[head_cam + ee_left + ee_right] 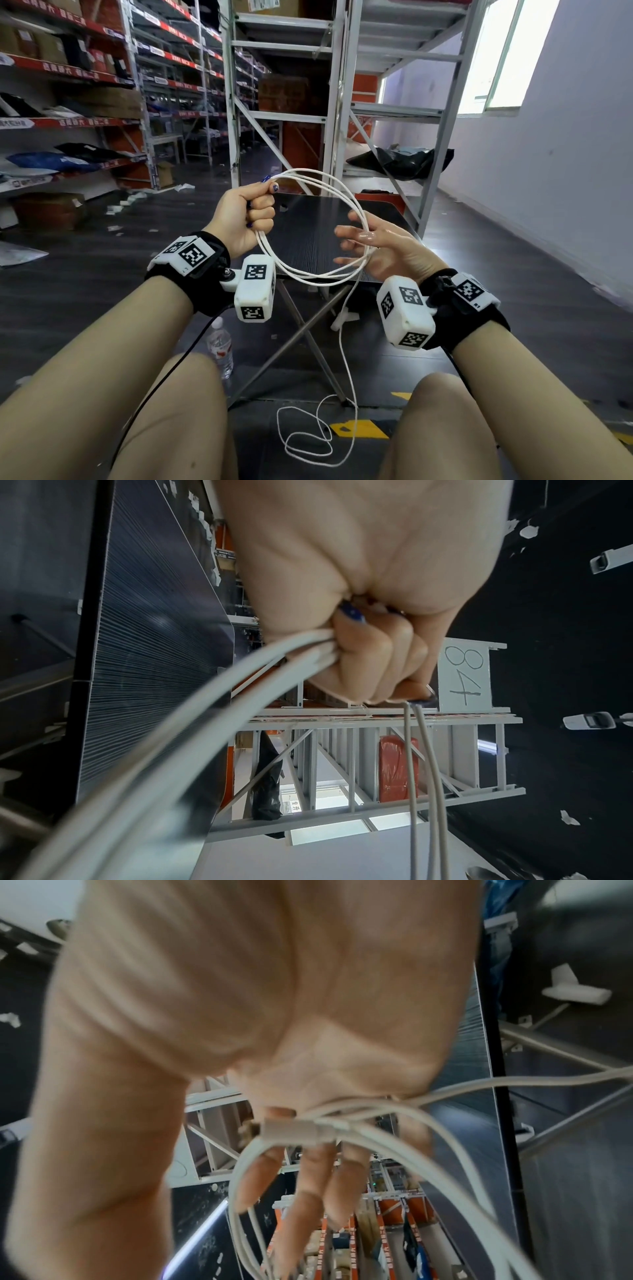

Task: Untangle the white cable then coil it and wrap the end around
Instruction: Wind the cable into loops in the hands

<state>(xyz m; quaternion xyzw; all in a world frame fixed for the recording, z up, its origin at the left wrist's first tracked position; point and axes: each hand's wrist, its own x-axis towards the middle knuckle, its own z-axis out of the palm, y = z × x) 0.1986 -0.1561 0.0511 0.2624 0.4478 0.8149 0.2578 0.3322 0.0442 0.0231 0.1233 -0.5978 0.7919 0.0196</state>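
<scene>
My left hand [245,214] grips the half-coiled white cable [318,274]; right hand [373,246] spread inside loops; tail on floor [102,267] uncoiled, end unwrapped.

The white cable [318,274] looks smooth, matt plastic; the black table [308,233] top is finely ribbed with a slight sheen.

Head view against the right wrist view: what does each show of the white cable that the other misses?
Only the head view shows the thin white cable with its loose tail on the dark floor and the left hand gripping the coil. Only the right wrist view shows a white connector plug at the palm. Both show loops draped over the open right hand.
</scene>
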